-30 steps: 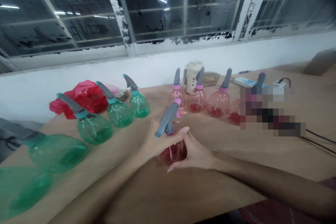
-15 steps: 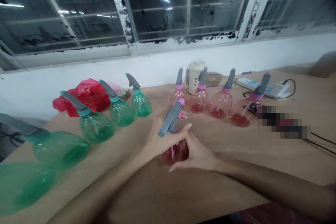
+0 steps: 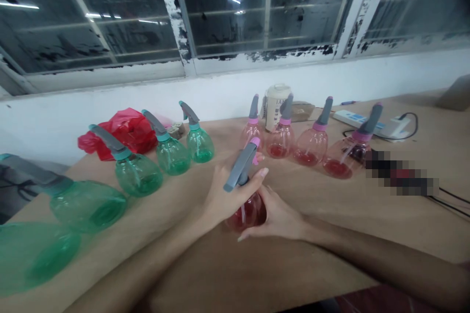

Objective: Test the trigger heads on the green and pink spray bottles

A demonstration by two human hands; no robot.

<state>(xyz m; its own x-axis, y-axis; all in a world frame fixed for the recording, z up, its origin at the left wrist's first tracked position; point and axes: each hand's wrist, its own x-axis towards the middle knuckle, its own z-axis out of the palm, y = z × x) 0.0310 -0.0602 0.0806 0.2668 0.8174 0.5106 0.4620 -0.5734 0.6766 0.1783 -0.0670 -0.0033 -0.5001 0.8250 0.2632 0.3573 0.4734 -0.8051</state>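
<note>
A clear pink spray bottle with red liquid and a grey-and-pink trigger head stands in front of me, between both hands. My left hand is closed round its neck, just under the trigger head, thumb across the near side. My right hand wraps the round body from the right, with the thumb in front and the other fingers partly hidden behind. The collar of this bottle is mostly covered by my left hand.
Several green spray bottles line the left side, and several pink ones the back right. Behind are a red plastic bag, a paper cup and a white power strip. Black cables cross the right side.
The whole view has shifted slightly, so everything sits a little further right. Both hands keep their hold on the pink spray bottle, with hardly any visible change.
</note>
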